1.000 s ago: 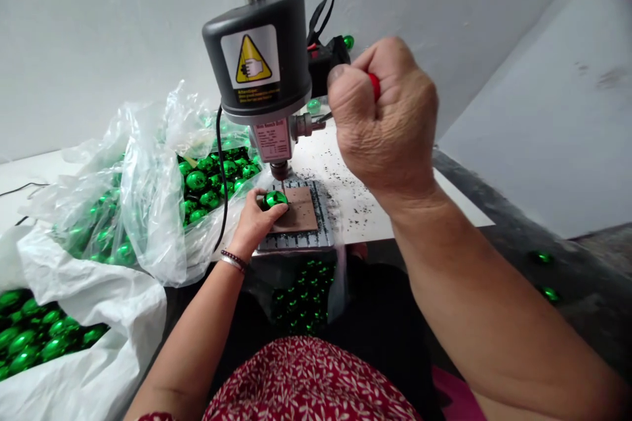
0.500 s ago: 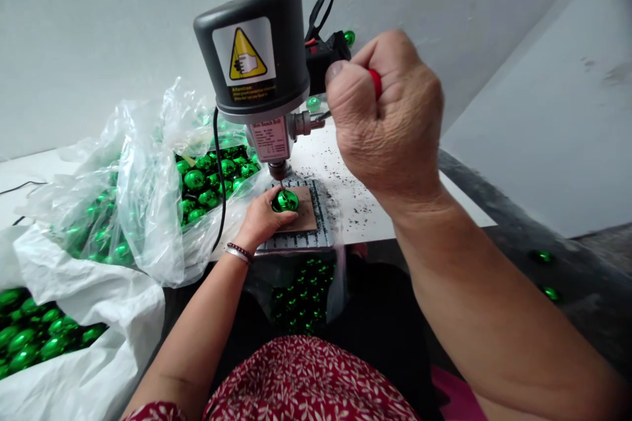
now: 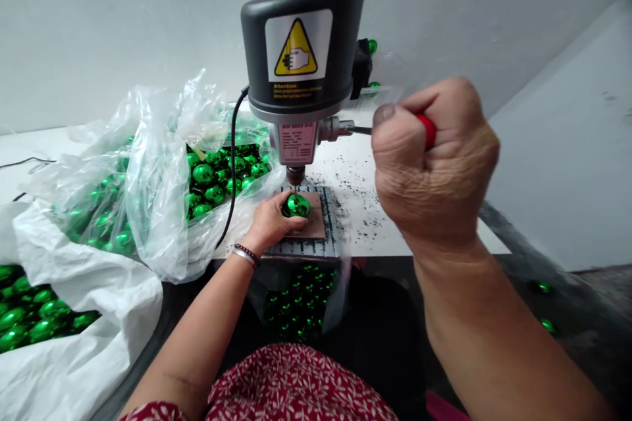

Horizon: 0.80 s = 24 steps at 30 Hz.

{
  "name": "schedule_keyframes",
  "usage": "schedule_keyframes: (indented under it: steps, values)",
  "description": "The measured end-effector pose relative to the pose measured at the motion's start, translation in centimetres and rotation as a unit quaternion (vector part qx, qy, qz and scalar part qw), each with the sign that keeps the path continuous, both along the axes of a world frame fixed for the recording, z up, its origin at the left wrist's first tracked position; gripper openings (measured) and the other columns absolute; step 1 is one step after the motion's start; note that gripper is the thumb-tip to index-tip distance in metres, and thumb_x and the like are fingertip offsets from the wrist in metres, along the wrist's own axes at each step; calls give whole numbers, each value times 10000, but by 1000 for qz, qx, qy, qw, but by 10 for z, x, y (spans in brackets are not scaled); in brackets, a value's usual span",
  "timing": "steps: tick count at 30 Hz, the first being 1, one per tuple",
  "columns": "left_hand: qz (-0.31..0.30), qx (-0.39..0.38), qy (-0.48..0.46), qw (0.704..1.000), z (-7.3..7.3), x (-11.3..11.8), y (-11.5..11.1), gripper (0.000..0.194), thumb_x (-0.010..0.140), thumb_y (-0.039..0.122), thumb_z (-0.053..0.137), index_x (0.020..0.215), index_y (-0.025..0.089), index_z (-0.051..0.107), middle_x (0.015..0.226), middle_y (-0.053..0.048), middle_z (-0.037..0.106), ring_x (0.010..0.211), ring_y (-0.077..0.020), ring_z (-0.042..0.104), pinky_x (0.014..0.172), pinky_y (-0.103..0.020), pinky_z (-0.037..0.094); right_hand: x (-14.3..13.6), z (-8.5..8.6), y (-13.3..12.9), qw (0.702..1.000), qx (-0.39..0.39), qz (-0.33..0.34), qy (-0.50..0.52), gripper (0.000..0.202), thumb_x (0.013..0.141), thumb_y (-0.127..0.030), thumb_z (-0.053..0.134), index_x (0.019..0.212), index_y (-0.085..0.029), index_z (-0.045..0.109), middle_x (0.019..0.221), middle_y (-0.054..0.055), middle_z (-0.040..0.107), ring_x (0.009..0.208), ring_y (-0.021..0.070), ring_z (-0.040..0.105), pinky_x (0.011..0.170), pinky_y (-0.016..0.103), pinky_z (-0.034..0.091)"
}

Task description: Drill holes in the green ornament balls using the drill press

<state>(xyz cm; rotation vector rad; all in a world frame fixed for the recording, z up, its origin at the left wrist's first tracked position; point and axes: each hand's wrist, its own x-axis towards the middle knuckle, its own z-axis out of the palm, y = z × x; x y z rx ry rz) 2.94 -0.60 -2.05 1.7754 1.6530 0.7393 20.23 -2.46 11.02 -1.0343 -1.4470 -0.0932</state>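
Note:
A bench drill [image 3: 303,46] with a dark grey cover stands in front of me, its thin bit pointing down at a shiny green ball [image 3: 298,206]. My left hand [image 3: 273,218] grips that ball from the left, fingers behind and thumb in front, on a brown board [image 3: 316,227] over the grooved drill base [image 3: 332,237]. To the right and higher up, my right hand [image 3: 434,158] is closed around the red-knobbed drill lever [image 3: 359,129]. Whether the bit touches the ball is hard to make out.
Clear plastic bags [image 3: 153,197] of green balls lie left of the drill, with a white sack [image 3: 113,316] of more nearer me. Another bag of balls [image 3: 303,296] hangs below the table edge. Dark shavings dot the white table [image 3: 363,210]; a black cord [image 3: 233,171] runs down beside the drill.
My right hand and the lever have come down in view. The drill and ball appear further right as the view shifts. My left hand still holds the ball under the bit.

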Motion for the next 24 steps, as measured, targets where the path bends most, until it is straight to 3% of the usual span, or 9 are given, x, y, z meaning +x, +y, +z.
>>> schedule_keyframes:
  steps: [16,24]
  values:
    - [7,20,-20,1000,-7,-2,-1,618,648,272,816,1247,221,677,1074,-44,751,1017,-252,660,938,-361,510,-7,-33,-2,996,62,-58,12,187,884,-331,482,746,-207,453,624,-34,478,532,56,413,545,224,343]
    - [10,16,-18,1000,-9,-3,-1,635,636,292,835,1249,246,677,1093,-46,746,1042,-256,656,956,-363,503,-8,-63,-6,991,115,-67,-20,127,893,-269,488,779,-214,481,635,-35,533,543,61,479,526,213,362]
